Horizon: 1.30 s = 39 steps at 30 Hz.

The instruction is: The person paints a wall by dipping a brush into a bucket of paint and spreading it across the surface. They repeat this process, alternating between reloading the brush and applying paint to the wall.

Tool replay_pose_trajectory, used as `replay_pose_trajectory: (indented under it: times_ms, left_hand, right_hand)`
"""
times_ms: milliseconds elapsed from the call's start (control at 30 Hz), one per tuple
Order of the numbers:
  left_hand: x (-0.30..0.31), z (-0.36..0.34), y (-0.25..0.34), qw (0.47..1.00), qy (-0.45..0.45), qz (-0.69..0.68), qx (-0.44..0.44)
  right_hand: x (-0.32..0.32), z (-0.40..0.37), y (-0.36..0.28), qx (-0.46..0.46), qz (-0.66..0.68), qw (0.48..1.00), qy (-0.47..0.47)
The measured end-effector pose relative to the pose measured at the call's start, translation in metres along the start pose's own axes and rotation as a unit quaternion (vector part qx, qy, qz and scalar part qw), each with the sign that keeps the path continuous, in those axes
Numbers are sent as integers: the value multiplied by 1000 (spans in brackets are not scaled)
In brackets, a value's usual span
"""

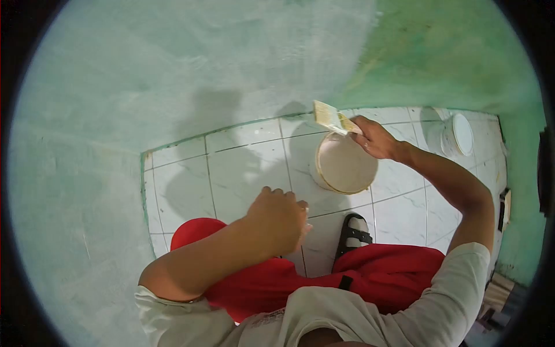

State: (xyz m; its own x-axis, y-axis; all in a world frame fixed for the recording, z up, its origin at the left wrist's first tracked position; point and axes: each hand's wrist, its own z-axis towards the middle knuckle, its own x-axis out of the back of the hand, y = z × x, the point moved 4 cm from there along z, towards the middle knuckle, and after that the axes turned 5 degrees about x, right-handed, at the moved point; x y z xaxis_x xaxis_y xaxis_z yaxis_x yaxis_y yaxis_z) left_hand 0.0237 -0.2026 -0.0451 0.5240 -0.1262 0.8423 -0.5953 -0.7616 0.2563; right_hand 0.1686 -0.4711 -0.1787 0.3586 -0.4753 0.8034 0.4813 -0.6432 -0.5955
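Observation:
My right hand (374, 137) grips the handle of a wide paintbrush (330, 119), its pale bristles pointing left toward the wall. The brush is just above the far rim of a round paint bucket (346, 168), which holds whitish paint and stands on the tiles. In front of my body, above my knees, my left hand (278, 218) is curled with its fingers bent in. Whether anything lies inside those fingers is hidden. Ahead, the wall (231, 63) is coated pale whitish on the left, while green (439, 52) shows on the right.
A second white bucket (458, 136) stands on the floor at the right, near the corner. White tiles (243, 168) cover the floor up to the walls. My sandalled foot (354, 234) is close below the bucket. Several items (497, 295) lie at the lower right by the wall.

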Motion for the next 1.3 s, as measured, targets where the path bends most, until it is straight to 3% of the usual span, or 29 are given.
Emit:
replay_pose_trajectory:
  times_ms: [33,100,300,467,633,700,933,1300]
  left_hand:
    - [3,-4,1,1000,2,-5,10]
    - [11,-9,4,999,30,-23,10]
    - [4,-2,-2,999,13,-31,9]
    - [-5,10,-7,1000,-11,-25,15]
    - [-4,19,-1,999,-27,-17,7]
    - [-3,22,1,999,-23,-3,24]
    - [1,36,10,998,-51,24,19]
    - [5,46,19,996,-89,21,19]
  right_hand:
    - [2,4,-6,9,1,1000,-6]
    - [2,5,-8,-78,2,994,-71]
    - [-8,-16,-8,-46,-41,997,-52]
    - [-5,-35,-19,-129,-29,989,-70]
    - [0,-39,-11,-103,-37,991,-75]
    - [4,-38,-15,-44,-75,990,-107]
    - [6,-57,-5,-75,-56,991,-94]
    - [17,-91,12,-206,36,973,-94]
